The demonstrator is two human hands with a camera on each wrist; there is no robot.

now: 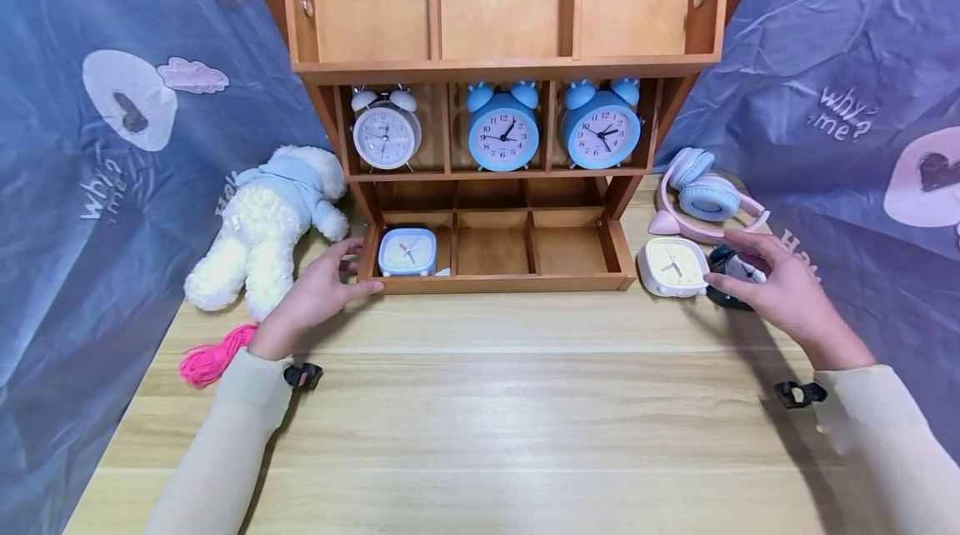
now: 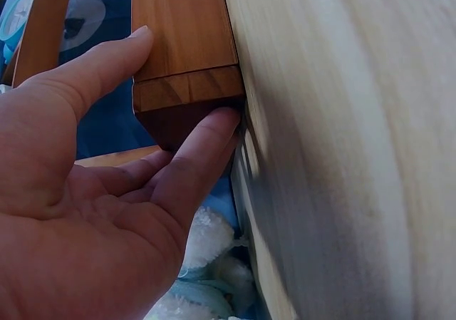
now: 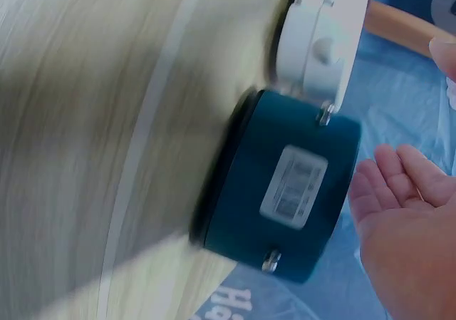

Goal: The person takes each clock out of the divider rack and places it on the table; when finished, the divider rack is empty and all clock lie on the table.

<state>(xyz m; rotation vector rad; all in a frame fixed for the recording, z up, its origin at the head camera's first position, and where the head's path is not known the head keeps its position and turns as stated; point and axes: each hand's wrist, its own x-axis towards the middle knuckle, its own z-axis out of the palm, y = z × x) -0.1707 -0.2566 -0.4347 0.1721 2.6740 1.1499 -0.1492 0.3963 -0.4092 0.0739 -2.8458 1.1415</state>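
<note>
My left hand [image 1: 321, 292] grips the lower left corner of a wooden shelf [image 1: 495, 286], thumb on its front board and fingers against its side; the left wrist view shows this board [image 2: 187, 31] close up. Over at the right, my right hand [image 1: 783, 285] hovers with fingers spread above a dark green alarm clock [image 1: 722, 295]. The right wrist view shows this clock's labelled underside [image 3: 313, 170], the fingers beside it; whether they touch it I cannot tell. A white square clock [image 1: 673, 267] lies just left of it.
Blue twin-bell clocks [image 1: 504, 135] and a white one [image 1: 386, 135] stand in the middle row. A light-blue square clock [image 1: 407, 252] sits in the bottom left compartment. Headphones [image 1: 705, 195] lie behind the right hand; a plush toy [image 1: 262, 227] and pink yarn [image 1: 213, 358] lie left.
</note>
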